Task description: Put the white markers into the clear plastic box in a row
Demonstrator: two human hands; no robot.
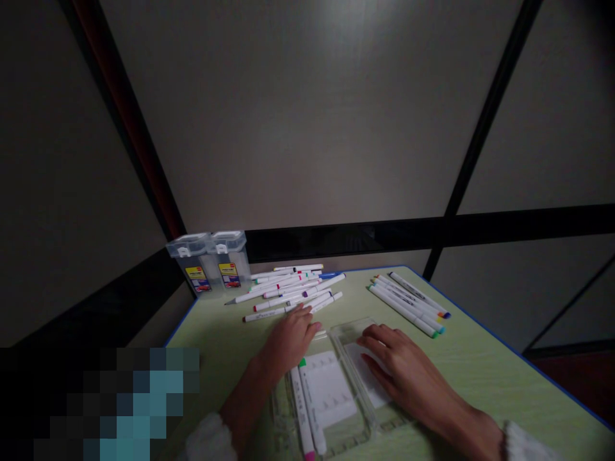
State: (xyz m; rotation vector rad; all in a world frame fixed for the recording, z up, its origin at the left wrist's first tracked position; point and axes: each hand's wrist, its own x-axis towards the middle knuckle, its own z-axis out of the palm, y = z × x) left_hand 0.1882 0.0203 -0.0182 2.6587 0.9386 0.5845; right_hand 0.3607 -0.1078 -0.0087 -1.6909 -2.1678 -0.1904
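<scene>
The left hand [292, 333], its grip hard to tell, is at pens [293, 288] near the table's [466, 349] far edge, and if the right hand [401, 363], half-curled over the case [354, 384] closer in, bumps it, its two pens [312, 408] could spill.

On a pale green counter [485, 390] with a blue edge, set against a panelled wall [331, 141], a person's left hand [292, 336] reaches its fingertips to the near edge of a loose pile of white markers [293, 288], while the right hand [391, 358], fingers loosely bent, is over the right half of an opened clear plastic case [358, 387]. Two markers [301, 410] lie side by side in the case's left half, beside a white card [331, 384]. Two lidded clear boxes [229, 259] stand at back left; a neat row of markers [403, 312] lies to the right.
</scene>
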